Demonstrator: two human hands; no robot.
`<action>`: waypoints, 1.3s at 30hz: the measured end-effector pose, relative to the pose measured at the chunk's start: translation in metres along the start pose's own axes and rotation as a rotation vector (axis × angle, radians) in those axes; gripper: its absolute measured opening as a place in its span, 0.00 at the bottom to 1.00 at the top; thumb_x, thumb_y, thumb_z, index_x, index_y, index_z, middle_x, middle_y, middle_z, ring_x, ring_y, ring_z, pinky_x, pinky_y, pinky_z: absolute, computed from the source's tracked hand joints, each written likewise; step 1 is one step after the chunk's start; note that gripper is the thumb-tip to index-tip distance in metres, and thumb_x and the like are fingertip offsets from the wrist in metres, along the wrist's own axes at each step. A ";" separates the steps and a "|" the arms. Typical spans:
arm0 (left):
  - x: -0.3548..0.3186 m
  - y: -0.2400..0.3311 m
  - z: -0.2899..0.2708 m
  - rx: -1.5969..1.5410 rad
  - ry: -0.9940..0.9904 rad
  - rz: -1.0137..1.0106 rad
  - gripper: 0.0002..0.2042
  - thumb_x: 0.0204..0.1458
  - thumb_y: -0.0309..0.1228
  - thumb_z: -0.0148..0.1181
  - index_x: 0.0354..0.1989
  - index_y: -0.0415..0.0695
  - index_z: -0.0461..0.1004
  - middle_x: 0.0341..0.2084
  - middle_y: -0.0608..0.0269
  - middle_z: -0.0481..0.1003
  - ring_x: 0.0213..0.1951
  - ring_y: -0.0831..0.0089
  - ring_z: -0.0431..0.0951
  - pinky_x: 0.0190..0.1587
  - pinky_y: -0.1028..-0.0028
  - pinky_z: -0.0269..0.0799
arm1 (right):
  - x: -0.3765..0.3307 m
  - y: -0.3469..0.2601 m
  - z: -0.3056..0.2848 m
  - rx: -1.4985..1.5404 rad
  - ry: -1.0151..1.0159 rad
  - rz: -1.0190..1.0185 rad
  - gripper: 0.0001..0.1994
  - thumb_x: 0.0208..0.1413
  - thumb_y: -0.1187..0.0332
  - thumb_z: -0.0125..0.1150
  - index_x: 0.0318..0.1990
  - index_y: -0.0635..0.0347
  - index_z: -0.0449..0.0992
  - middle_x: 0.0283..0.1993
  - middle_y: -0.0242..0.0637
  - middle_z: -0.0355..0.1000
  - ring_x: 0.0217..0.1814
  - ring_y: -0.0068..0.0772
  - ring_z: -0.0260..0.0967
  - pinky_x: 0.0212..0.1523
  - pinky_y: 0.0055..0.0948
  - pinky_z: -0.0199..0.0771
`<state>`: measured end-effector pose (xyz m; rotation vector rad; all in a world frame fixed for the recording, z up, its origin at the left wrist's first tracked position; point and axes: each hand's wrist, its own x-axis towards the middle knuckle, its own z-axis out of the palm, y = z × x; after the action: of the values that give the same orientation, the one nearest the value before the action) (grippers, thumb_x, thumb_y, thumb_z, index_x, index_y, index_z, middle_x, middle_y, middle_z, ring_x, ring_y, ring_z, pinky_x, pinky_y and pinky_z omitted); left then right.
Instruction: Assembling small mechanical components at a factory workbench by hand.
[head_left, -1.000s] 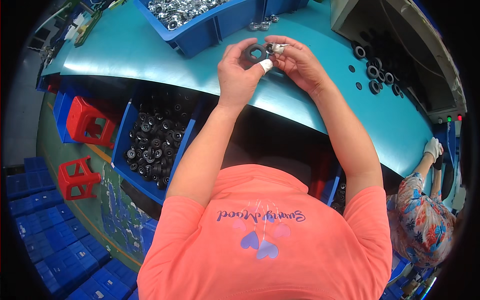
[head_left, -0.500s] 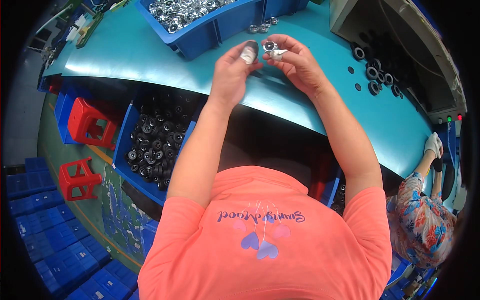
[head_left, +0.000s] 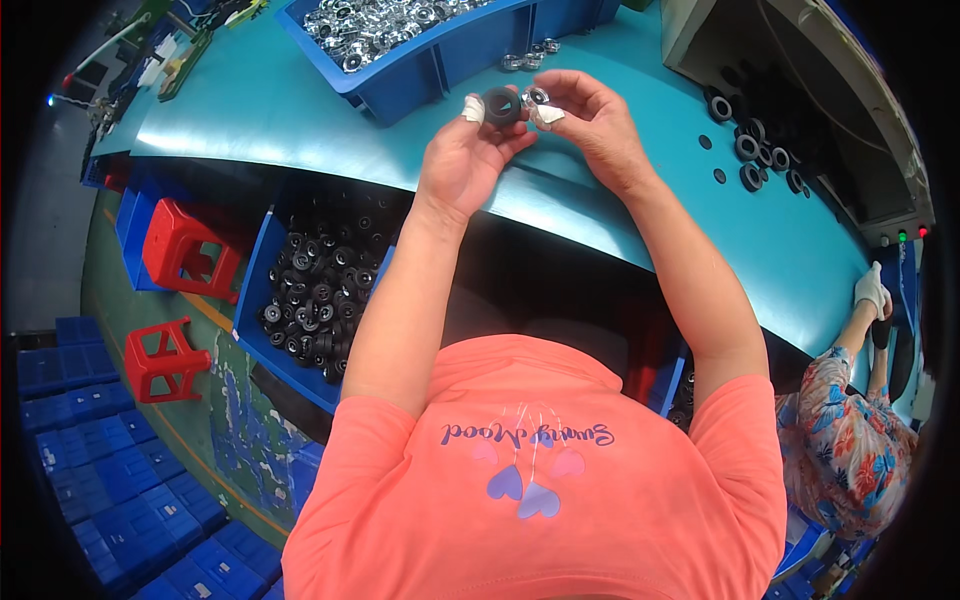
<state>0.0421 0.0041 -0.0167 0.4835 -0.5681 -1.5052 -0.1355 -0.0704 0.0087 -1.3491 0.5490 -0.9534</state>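
A black rubber ring is near twelve o'clock in the view, above the front edge of the teal bench. The left hand holds it, a white-wrapped digit against its nine o'clock side and other fingers below. At the ring's three o'clock, close beside it, is a clear, shiny hub, pinched by the right hand; whether ring and hub touch, I cannot tell. Just beyond, loose shiny hubs sit beside a blue bin full of similar pieces, between eleven and twelve. More rubber rings lie at two o'clock. A blue crate of black wheels stands at nine, and a co-worker's gloved hand is at three.
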 end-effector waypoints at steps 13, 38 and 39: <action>-0.001 -0.003 0.003 0.151 0.002 0.062 0.17 0.68 0.37 0.46 0.53 0.35 0.72 0.47 0.54 0.76 0.50 0.64 0.76 0.57 0.59 0.73 | -0.001 -0.001 0.010 -0.453 0.000 -0.284 0.16 0.45 0.69 0.73 0.44 0.49 0.85 0.47 0.28 0.76 0.48 0.24 0.70 0.43 0.24 0.70; -0.004 -0.019 0.018 0.536 0.225 0.312 0.08 0.64 0.25 0.51 0.48 0.39 0.72 0.35 0.64 0.76 0.29 0.79 0.75 0.30 0.75 0.74 | -0.005 0.012 0.011 -0.280 -0.055 0.017 0.18 0.49 0.67 0.70 0.49 0.60 0.82 0.42 0.34 0.77 0.40 0.27 0.74 0.44 0.28 0.75; -0.004 -0.019 0.020 0.586 0.243 0.322 0.07 0.64 0.25 0.51 0.47 0.39 0.73 0.34 0.65 0.76 0.28 0.80 0.74 0.29 0.76 0.74 | -0.007 0.012 0.011 -0.331 -0.032 -0.032 0.17 0.49 0.66 0.70 0.48 0.60 0.83 0.40 0.34 0.77 0.39 0.27 0.74 0.43 0.28 0.75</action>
<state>0.0147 0.0089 -0.0129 0.9633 -0.8507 -0.9411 -0.1275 -0.0596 -0.0019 -1.6695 0.6836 -0.8904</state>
